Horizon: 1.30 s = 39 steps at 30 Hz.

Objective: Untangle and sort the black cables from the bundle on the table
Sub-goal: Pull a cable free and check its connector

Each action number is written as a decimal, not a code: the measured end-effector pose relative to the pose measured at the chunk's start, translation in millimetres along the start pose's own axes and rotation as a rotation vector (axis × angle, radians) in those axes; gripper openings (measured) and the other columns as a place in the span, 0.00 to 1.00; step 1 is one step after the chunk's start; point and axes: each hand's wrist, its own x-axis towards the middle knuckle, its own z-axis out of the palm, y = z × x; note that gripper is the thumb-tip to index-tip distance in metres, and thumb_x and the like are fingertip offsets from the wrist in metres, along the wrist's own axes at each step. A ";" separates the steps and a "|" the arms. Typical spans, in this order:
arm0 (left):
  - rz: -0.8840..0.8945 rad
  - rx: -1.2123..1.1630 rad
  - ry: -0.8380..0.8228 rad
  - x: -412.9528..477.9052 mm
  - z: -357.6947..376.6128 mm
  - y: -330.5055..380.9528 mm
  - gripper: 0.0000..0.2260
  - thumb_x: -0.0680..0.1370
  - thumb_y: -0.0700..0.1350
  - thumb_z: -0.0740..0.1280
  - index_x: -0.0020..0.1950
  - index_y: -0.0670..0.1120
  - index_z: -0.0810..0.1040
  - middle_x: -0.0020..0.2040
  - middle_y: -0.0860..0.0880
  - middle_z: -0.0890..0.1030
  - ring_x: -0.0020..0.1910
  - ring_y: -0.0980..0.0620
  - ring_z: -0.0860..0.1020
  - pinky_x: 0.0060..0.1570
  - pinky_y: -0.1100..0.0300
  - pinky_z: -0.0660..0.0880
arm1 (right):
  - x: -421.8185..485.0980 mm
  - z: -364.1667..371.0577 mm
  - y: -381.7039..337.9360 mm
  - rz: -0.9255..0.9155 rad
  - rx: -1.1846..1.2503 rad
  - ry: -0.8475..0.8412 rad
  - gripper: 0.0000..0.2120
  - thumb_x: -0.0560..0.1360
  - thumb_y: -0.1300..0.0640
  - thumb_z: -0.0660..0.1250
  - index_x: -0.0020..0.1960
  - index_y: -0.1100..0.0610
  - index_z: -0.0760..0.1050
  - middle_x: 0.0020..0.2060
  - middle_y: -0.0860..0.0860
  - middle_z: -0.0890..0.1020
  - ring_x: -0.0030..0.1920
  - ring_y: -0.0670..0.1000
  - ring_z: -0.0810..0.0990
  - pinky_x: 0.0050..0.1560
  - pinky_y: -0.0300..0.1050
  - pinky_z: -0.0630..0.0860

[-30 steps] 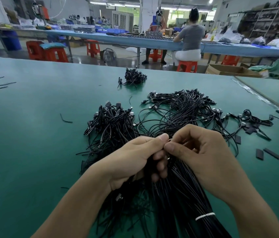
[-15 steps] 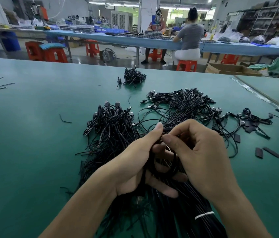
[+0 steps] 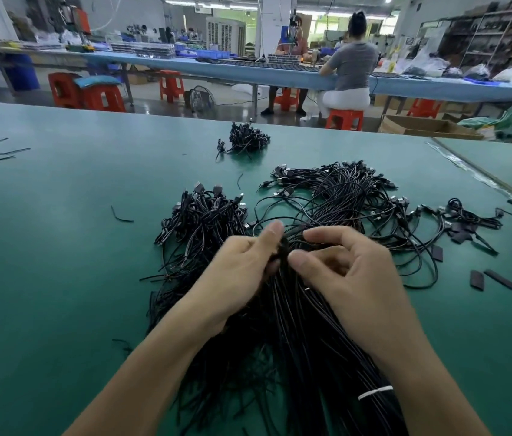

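Green worktop (image 3: 59, 278) carries the black cable bundle (image 3: 295, 325) at centre front, strands fanned toward the person, presumably so single cables can be drawn off the near end; a looser pile (image 3: 352, 196) lies behind it and a small heap (image 3: 246, 138) far back, likely sorted stock. Left hand (image 3: 235, 278) and right hand (image 3: 352, 287) meet over the bundle's top, fingers (image 3: 317, 236) narrow, pinching a few strands to part them. White tie (image 3: 374, 392) binds the lower strands; no legible writing.
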 end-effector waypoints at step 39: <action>0.214 -0.272 0.217 -1.4 -4.5 7.6 0.26 0.72 0.70 0.56 0.32 0.51 0.53 0.24 0.55 0.58 0.22 0.57 0.53 0.20 0.68 0.54 | 0.4 -3.3 17.4 -0.065 -0.319 -0.250 0.09 0.73 0.59 0.74 0.43 0.45 0.83 0.35 0.38 0.82 0.36 0.39 0.80 0.38 0.29 0.73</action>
